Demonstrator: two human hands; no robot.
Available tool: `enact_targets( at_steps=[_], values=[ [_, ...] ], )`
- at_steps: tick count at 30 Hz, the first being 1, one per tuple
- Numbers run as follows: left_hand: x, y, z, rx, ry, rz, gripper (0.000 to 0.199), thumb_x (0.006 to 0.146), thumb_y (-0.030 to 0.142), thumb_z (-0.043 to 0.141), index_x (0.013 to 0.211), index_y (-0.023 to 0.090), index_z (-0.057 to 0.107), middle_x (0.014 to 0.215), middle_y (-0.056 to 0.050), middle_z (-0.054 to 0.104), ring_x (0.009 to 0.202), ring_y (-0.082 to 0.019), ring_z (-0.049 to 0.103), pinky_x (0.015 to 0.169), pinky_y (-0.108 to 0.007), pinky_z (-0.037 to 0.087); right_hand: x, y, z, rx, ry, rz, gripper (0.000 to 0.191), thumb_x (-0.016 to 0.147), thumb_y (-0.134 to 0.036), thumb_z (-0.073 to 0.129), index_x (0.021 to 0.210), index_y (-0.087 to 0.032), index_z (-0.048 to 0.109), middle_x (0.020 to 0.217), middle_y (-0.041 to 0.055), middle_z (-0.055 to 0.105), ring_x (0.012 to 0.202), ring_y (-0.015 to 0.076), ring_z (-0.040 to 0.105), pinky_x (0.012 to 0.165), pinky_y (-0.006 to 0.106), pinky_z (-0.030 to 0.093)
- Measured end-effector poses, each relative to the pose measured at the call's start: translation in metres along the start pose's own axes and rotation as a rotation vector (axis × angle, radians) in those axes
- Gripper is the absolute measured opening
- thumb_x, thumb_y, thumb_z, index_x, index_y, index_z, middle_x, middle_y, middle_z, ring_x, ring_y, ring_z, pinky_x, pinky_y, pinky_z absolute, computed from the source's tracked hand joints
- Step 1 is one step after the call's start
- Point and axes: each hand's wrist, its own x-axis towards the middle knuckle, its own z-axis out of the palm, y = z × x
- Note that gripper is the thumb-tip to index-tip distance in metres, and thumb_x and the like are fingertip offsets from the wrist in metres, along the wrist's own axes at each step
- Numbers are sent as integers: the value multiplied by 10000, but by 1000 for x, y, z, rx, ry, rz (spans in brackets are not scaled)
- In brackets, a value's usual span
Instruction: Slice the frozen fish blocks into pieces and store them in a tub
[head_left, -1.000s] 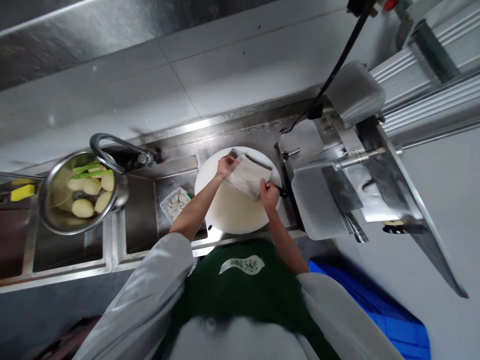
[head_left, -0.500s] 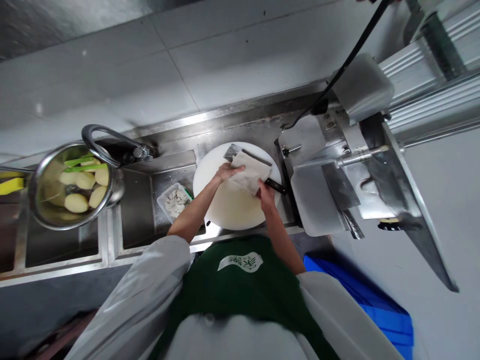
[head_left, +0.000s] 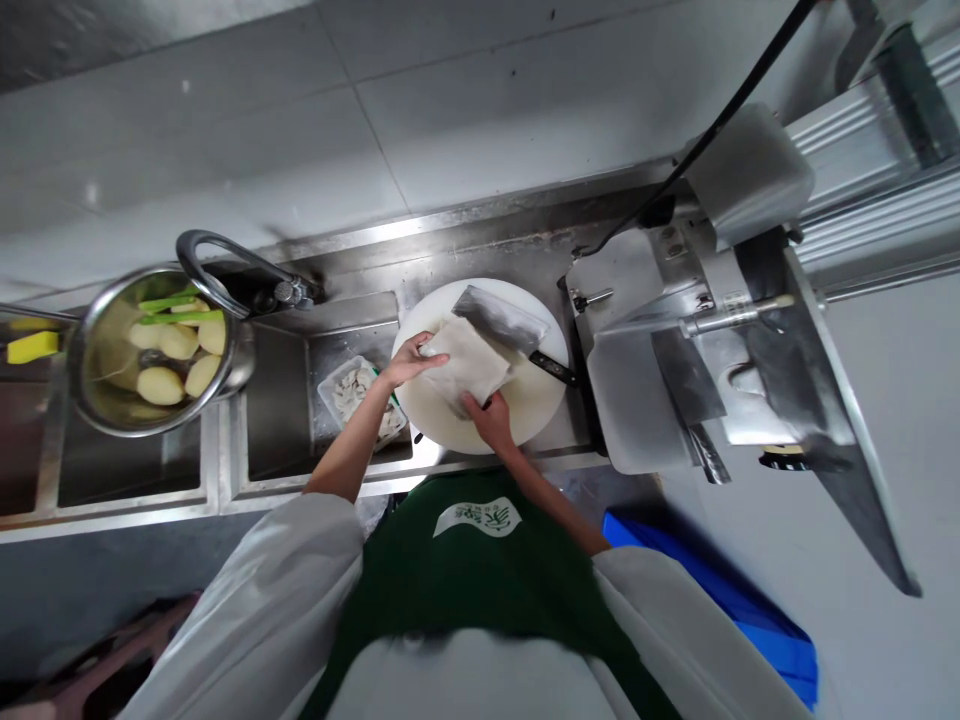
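Both hands hold a pale, flat, squarish stack of sheets [head_left: 469, 362] over the round white cutting board [head_left: 525, 430]. My left hand [head_left: 411, 360] grips its left edge, thumb on top and fingers beneath. At the lower edge, my right hand [head_left: 491, 418] pinches the stack with its thumb on top. Behind the stack, a cleaver [head_left: 501, 318] lies flat on the board, its black handle pointing to the lower right. A plastic tub [head_left: 330, 398] of pale pieces sits left of the board, near my left forearm.
A metal bowl [head_left: 86, 405] with potatoes and green stalks stands at the left, beside a faucet [head_left: 289, 290]. At the right is a metal slicing machine [head_left: 739, 318] with another cleaver [head_left: 686, 375] on it. A blue bin [head_left: 772, 650] stands below.
My hands and the pale stack have moved left and toward me, off the cleaver. More of its blade now shows. The view has shifted slightly.
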Motion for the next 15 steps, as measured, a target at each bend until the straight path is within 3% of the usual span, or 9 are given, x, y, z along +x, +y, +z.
enact_targets(
  at_steps=[3, 5, 7, 9, 12, 15],
  values=[
    [-17, -10, -14, 329, 94, -18, 681, 679, 494, 935, 1189, 121, 681, 1108, -135, 734, 1003, -278, 689, 929, -385, 570, -9, 0, -5, -179, -231, -22, 350, 960, -563, 605, 953, -238, 736, 861, 44, 758, 841, 250, 709, 808, 369, 575],
    [-29, -14, -4, 632, 250, 4, 719, 770, 467, 879, 1354, 124, 640, 1295, -205, 682, 1210, -373, 626, 1083, -494, 488, -1, -2, -25, -392, -237, -66, 363, 1013, -500, 524, 928, -228, 749, 882, 72, 753, 881, 264, 701, 864, 387, 553],
    [-42, -17, 20, 863, 345, 93, 680, 915, 476, 724, 1500, 171, 559, 1532, -222, 536, 1441, -419, 457, 1214, -581, 329, 15, -8, -54, -530, -98, -111, 354, 1027, -367, 479, 1190, -168, 721, 1167, 153, 730, 1122, 308, 648, 1020, 441, 483],
    [-53, -21, 50, 975, 317, 182, 629, 1015, 482, 540, 1579, 208, 489, 1679, -176, 376, 1575, -402, 270, 1273, -625, 174, 33, -15, -80, -768, 30, -191, 457, 1005, -297, 494, 1423, -146, 600, 1400, 210, 615, 1324, 366, 513, 1110, 515, 397],
    [-63, -31, 86, 1014, 255, 188, 690, 1035, 507, 438, 1658, 218, 371, 1748, -132, 236, 1630, -401, 106, 1273, -677, 60, 57, -22, -105, -1024, -11, -218, 541, 979, -196, 488, 1517, -146, 513, 1444, 248, 546, 1353, 401, 444, 1107, 563, 358],
    [-64, -41, 102, 1006, 323, 128, 777, 1010, 564, 448, 1692, 224, 298, 1769, -110, 150, 1633, -436, -14, 1262, -707, 8, 74, -22, -111, -1137, -101, -212, 540, 971, -127, 440, 1506, -149, 508, 1383, 251, 565, 1305, 375, 478, 1077, 525, 377]
  ],
)
